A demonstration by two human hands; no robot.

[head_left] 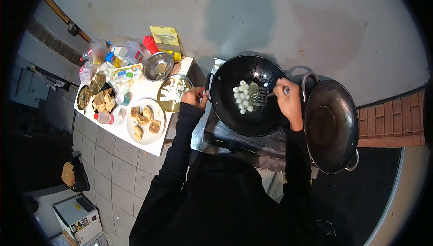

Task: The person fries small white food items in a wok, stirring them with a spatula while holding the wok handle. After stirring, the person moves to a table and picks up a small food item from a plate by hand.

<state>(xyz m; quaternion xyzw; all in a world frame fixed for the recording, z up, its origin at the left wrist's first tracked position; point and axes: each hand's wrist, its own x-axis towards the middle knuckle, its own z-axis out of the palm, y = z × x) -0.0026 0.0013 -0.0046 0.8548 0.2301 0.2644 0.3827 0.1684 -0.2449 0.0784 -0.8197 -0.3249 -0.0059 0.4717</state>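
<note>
Hands: left point(195, 96) grips wok point(234, 115) handle, right point(287, 97) clasps spatula point(260, 96) among white balls point(242, 96).

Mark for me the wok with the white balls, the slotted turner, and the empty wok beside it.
wok with white balls point(230, 111), head view, on bare inner wall at lower left
slotted turner point(258, 95), head view, on the slotted blade
empty wok point(327, 126), head view, on the bare inner bottom

A black wok point(247, 124) sits level on the stove point(234, 140), its handle point(209, 84) pointing left. Small white balls point(242, 96) cluster near its middle. A metal slotted spatula point(259, 95) rests inside, its head touching the balls.
</note>
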